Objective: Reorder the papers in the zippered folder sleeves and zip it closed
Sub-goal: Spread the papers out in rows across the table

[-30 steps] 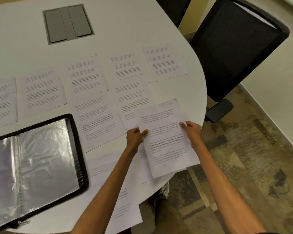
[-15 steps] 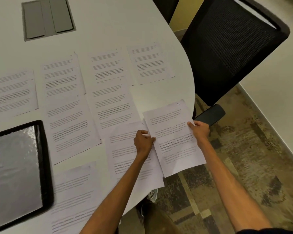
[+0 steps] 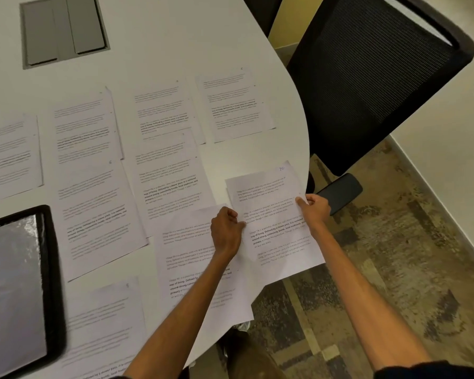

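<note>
Left hand [image 3: 226, 231] & right hand [image 3: 316, 209] hold one sheet [image 3: 274, 242], marked "10" at its top corner, at the tabletop [image 3: 175, 50] edge near the chair [image 3: 381, 77]; left grip is clamped on the sheet's left edge w/ curled fingers, right grip pinches the right edge w/ thumb on top; the sheet's lower part reaches past the edge. Other papers [image 3: 99, 214] lie in rows on the tabletop, one just beside the sheet & under the left forearm; the folder [image 3: 51, 269] lies open at far left, clear sleeve [image 3: 11, 283] up.
</note>
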### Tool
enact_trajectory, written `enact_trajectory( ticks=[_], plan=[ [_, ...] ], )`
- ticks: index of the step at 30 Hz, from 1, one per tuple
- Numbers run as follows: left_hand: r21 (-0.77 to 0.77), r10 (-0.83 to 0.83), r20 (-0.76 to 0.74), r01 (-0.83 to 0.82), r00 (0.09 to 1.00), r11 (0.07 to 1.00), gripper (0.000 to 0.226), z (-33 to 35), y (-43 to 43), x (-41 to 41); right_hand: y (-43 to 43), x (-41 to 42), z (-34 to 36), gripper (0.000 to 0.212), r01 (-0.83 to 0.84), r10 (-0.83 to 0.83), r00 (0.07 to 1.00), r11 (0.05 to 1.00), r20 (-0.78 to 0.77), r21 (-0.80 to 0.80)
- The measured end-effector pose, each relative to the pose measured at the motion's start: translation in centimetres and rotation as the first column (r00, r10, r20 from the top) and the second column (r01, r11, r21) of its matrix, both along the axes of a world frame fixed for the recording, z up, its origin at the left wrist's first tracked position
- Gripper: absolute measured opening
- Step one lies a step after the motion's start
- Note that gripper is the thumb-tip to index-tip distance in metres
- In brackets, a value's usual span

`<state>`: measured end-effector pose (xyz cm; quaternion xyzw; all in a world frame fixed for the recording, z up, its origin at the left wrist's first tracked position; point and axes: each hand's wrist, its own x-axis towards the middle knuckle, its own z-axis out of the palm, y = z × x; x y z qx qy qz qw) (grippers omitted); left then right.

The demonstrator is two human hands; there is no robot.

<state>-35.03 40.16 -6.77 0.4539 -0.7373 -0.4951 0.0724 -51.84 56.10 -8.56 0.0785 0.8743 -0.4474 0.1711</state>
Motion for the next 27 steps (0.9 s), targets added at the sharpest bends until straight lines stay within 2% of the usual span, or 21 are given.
enact_trajectory(
  ticks=[4, 9, 12, 15, 20, 27],
  plan=[
    [-0.043, -0.018, 0.001, 0.018, 1.0, 0.999, 0.036, -0.1, 0.0, 0.1, -0.3, -0.4, 0.3, 0.028, -0.052, 0.055, 0.996, 0.997, -0.067, 0.052],
    [-0.069, -0.049, 0.004, 0.049, 0.999, 0.996, 0.035, -0.5, -0.2, 0.3, -1.1, 0.2, 0.1, 0.051, -0.168, 0.199, 0.966, 0.967, -0.162, 0.19],
    [-0.082, -0.071, -0.004, 0.07, 0.997, 0.994, 0.031, -0.7, -0.2, 0.3, -1.4, 0.8, -0.3, 0.048, -0.212, 0.283, 0.938, 0.924, -0.199, 0.318],
    [-0.086, -0.079, -0.019, 0.077, 0.997, 0.993, 0.027, -1.0, -0.3, 0.6, -1.8, 1.2, -0.3, 0.041, -0.227, 0.317, 0.926, 0.9, -0.203, 0.372],
    [-0.095, -0.107, -0.065, 0.1, 0.992, 0.99, 0.019, -0.8, -0.4, 1.4, -1.9, 2.0, 0.3, 0.034, -0.208, 0.296, 0.926, 0.918, -0.233, 0.338],
    [-0.094, 0.071, -0.165, -0.087, 0.984, 0.992, 0.009, 0.5, -1.8, 5.7, -5.1, 8.7, 1.5, 0.024, -0.287, 0.311, 0.925, 0.948, -0.216, 0.137]
  ],
)
